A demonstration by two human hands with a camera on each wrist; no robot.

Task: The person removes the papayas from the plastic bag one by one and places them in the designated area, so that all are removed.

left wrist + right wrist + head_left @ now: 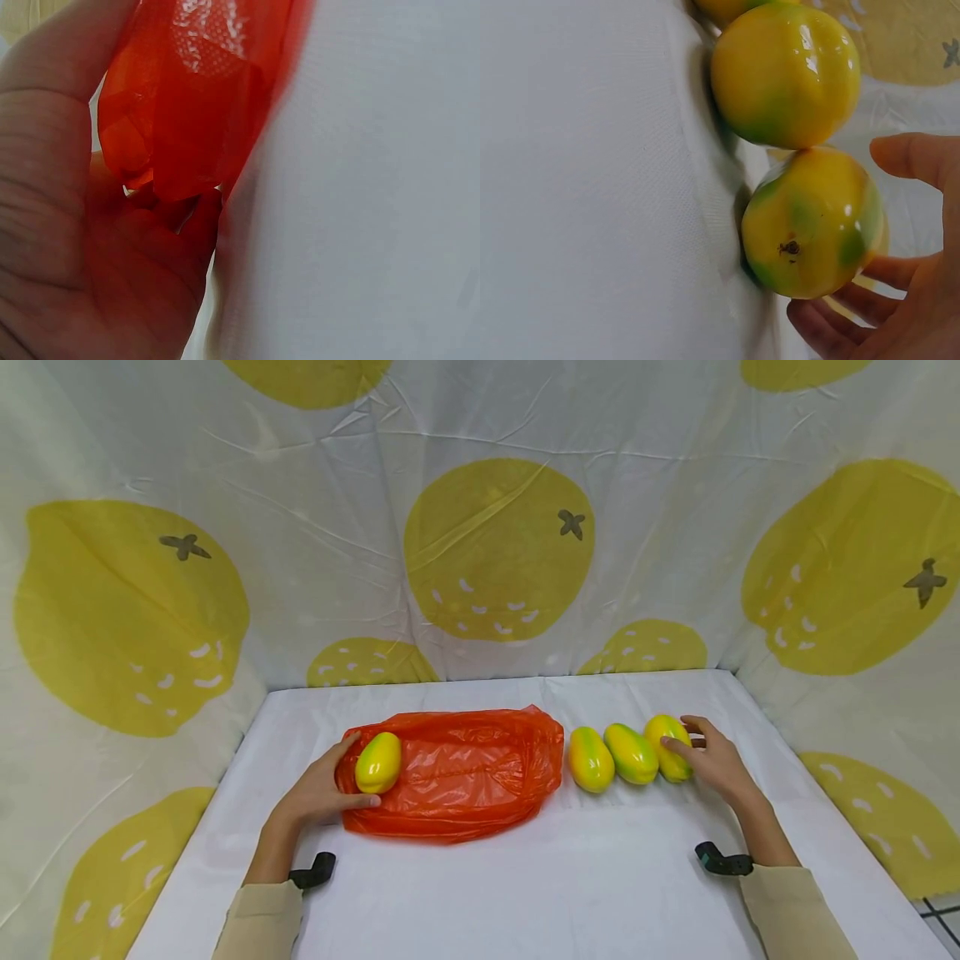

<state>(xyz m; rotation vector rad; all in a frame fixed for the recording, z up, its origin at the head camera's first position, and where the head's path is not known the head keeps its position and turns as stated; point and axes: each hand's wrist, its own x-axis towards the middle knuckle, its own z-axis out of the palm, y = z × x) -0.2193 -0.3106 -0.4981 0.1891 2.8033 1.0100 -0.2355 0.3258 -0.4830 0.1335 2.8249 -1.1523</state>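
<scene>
A red plastic bag (465, 777) lies spread on the table, with one glossy yellow-green oblong fruit (378, 763) at its left end. My left hand (318, 785) grips that end, thumb on the near side and fingers on the far side. In the left wrist view, folds of the bag (199, 97) sit between thumb and fingers. To the right of the bag stand three similar fruits in a row: a left one (591, 760), a middle one (632, 753) and a right one (667, 747). Around the right one, my right hand (712, 756) spreads its fingers; in the right wrist view the thumb is apart from it.
White cloth covers the table (510, 893). Behind and at both sides hangs a pale curtain (300, 527) printed with large yellow lemons. Each wrist carries a black camera mount, one on the left (313, 870) and one on the right (722, 858).
</scene>
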